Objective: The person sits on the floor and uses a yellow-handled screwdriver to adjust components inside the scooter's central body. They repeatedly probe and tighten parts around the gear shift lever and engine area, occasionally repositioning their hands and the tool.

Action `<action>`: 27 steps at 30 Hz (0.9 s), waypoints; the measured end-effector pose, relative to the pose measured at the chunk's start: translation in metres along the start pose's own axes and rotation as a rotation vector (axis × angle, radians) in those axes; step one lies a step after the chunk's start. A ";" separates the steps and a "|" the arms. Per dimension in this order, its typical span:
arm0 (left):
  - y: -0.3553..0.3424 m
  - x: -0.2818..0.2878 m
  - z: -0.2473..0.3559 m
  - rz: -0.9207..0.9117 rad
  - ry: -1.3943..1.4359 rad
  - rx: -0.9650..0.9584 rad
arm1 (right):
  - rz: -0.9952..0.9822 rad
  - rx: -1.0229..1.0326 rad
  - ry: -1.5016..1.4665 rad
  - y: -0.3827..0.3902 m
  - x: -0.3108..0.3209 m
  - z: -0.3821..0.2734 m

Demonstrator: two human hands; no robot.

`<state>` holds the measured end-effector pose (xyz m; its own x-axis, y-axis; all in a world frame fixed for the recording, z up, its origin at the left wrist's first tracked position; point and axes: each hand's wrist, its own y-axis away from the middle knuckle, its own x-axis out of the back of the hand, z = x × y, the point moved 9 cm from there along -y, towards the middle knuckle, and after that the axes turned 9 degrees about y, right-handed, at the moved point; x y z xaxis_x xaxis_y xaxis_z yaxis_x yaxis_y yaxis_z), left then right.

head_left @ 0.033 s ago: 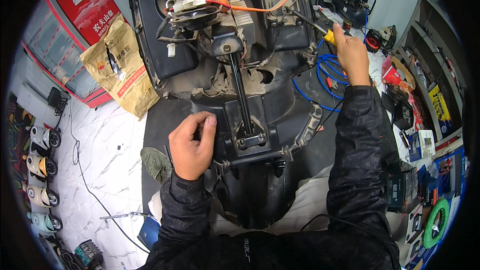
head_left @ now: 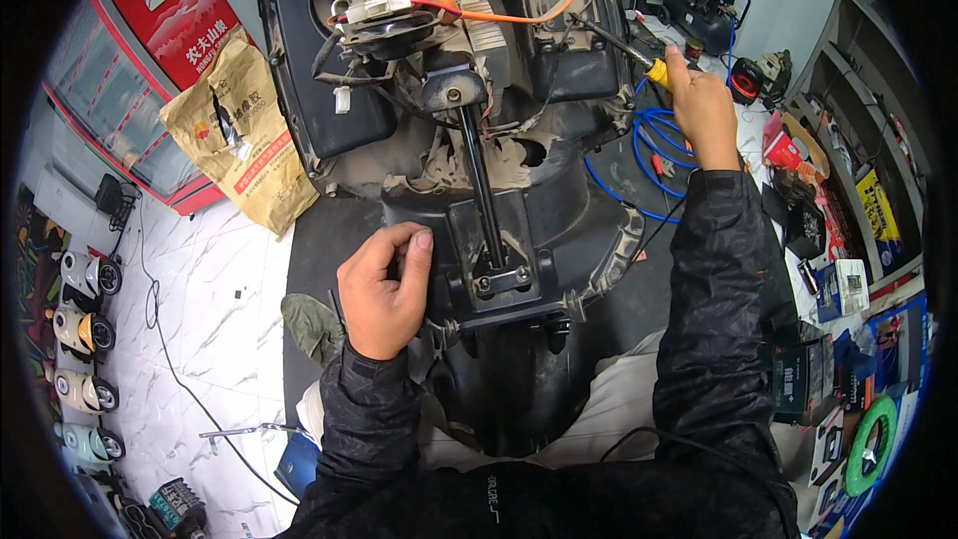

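My right hand [head_left: 705,110] is wrapped round the yellow handle of a screwdriver [head_left: 631,50]. Its dark shaft slants up and left, and the tip meets the right side of a dusty, stripped scooter body [head_left: 564,155]. My left hand [head_left: 384,289] has its fingers curled and rests against the near left part of the black plastic; its palm side is hidden, so I cannot tell what it grips, if anything. A black steel tube [head_left: 479,180] runs down the middle to a bolted bracket [head_left: 502,281]. Orange cable [head_left: 519,18] and white connectors [head_left: 389,6] lie on top.
A coiled blue hose [head_left: 649,145] lies right of the body, with an air compressor [head_left: 702,5] behind. Cluttered shelves [head_left: 848,110] and boxes [head_left: 801,374] stand at the right. On the left are a brown paper bag [head_left: 244,145], a red-framed cooler [head_left: 120,100] and small scooters [head_left: 85,329].
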<state>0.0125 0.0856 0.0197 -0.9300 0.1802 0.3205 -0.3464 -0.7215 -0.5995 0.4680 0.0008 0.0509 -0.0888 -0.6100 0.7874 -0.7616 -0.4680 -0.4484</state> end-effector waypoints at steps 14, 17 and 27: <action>-0.001 0.000 0.004 0.000 -0.028 -0.027 | 0.023 0.120 -0.012 -0.017 -0.005 0.000; -0.001 0.000 0.004 -0.001 -0.023 -0.023 | 0.051 0.150 -0.029 -0.017 -0.006 -0.004; 0.000 -0.001 0.001 -0.009 0.006 -0.003 | 0.057 0.157 -0.041 -0.017 -0.003 -0.004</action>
<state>0.0133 0.0848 0.0203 -0.9275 0.1904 0.3218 -0.3551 -0.7179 -0.5987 0.4792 0.0133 0.0576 -0.1002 -0.6627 0.7421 -0.6462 -0.5238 -0.5550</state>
